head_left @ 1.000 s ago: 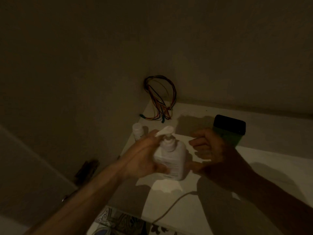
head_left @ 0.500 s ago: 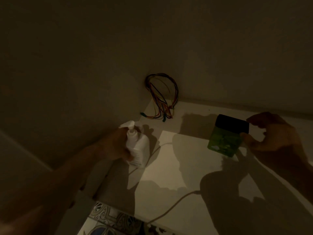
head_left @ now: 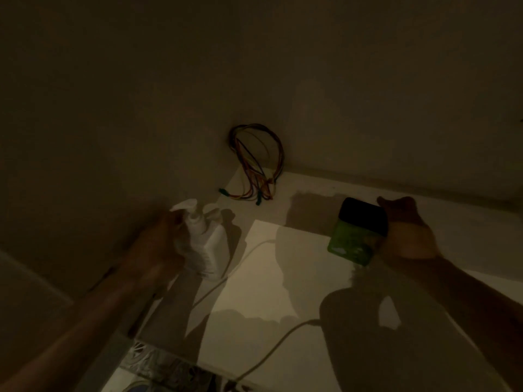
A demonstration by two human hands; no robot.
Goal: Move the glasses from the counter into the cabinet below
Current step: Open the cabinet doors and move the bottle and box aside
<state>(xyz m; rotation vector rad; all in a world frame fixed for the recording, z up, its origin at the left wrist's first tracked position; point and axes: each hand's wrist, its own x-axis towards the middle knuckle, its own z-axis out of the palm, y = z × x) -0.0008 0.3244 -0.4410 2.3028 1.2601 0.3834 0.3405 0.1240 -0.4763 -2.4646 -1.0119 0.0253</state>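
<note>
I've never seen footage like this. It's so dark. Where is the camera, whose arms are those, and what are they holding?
There is no machine here: a person wears one wide-angle camera on the head, looking forward and down, so the two arms reaching in from the bottom are that person's own.

The pale surface is a counter in the corner of a dim room. The left hand grips a white pump bottle near the left wall. The right hand is closed around a green container with a dark lid. A second small white bottle seems to stand just behind the pump bottle.

A bundle of coloured wires hangs from the wall in the corner, and a pale cable trails across the counter. I see no drinking glasses or cabinet in this picture.
</note>
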